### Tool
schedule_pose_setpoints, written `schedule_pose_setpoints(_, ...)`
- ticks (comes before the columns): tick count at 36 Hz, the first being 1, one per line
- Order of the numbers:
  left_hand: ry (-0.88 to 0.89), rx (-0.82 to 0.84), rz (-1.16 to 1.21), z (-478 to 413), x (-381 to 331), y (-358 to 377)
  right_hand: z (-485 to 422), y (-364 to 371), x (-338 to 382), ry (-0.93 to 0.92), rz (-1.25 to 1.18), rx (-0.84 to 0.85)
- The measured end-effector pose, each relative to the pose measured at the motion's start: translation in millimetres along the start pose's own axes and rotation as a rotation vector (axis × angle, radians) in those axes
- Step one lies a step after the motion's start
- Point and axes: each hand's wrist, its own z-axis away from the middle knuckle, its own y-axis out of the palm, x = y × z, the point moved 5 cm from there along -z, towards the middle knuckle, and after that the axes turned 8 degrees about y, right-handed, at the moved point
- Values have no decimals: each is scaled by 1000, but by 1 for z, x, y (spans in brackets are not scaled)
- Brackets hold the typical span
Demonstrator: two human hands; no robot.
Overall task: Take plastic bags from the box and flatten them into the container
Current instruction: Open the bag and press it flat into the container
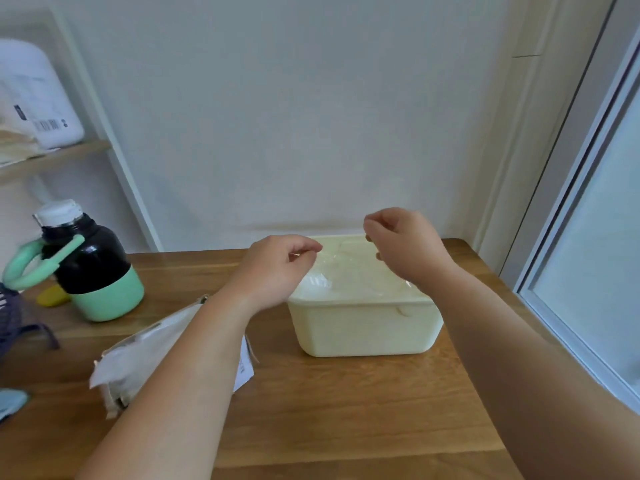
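Note:
A cream plastic container (363,330) stands on the wooden table, filled to the rim with clear plastic bags. Both my hands hover over it. My left hand (277,268) pinches the left edge of a transparent plastic bag (346,268) and my right hand (401,244) pinches its right edge, a little higher. The bag hangs stretched between them over the container's top and is hard to make out. The white box of bags (138,355) lies on its side to the left, under my left forearm.
A black and mint green flask (86,265) with a white cap stands at the left, a small yellow object (52,296) beside it. A dark mesh item (14,320) sits at the left edge. The wall is behind, a window frame (581,237) on the right.

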Motion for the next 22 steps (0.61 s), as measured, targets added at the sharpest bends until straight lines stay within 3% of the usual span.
schedule_pose_setpoints(8,-90,-138,-167,56,29,-62,41,59,36,-132,-138,115)
schedule_pose_setpoints(15,-335,135,-460,103,84,-78,55,140,41,-147,-81,277)
schedule_pose_setpoints(22,-263,-25,-488,108,84,-87,59,179,42,-156,55,401)
